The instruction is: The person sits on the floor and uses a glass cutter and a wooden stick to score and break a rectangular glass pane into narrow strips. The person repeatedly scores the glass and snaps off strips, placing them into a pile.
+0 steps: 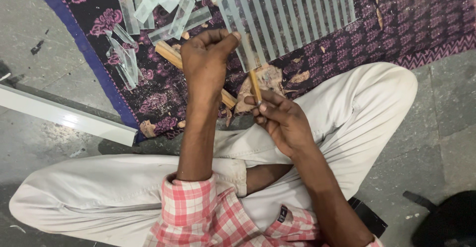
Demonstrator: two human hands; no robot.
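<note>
Head camera, looking down: a person sits cross-legged on a grey stone floor, in pale trousers and a pink checked shirt. In front of the knees lies a dark purple patterned cloth with a blue border.

The left hand is closed, its fingers pinching the near edge of a narrow glass strip that lies on the cloth. That strip is the nearest of a row of glass strips laid side by side. The right hand is closed around a thin wooden-handled tool, held like a pen, its tip touching the pinched strip.

A flat wooden stick lies on the cloth, passing under the left hand. Loose glass offcuts are scattered at the upper left. A white bar lies on the floor to the left.

Judging by the grip, the work would go best with the strip pressed flat and the tool held steady, fingertips clear of the sharp edges.
</note>
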